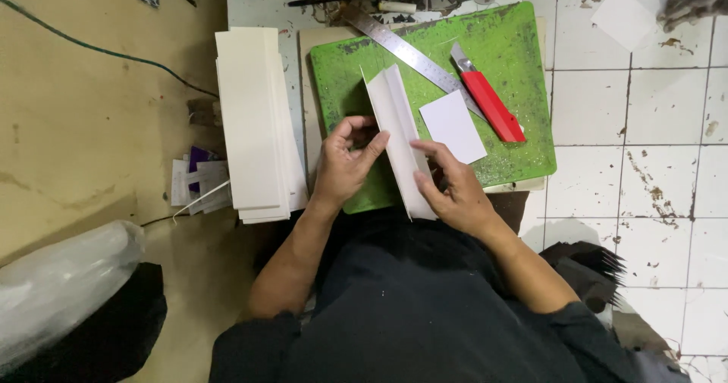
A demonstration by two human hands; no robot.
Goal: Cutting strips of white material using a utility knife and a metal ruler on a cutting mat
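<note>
Folded white card (398,129) lies between, touching both hands (345,163) (451,186).

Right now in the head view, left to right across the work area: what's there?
Clear plastic bag → stack of long white card strips → left hand → folded white card strip → small white card rectangle → red-handled utility knife → loose white paper square on the tiled floor.
</note>
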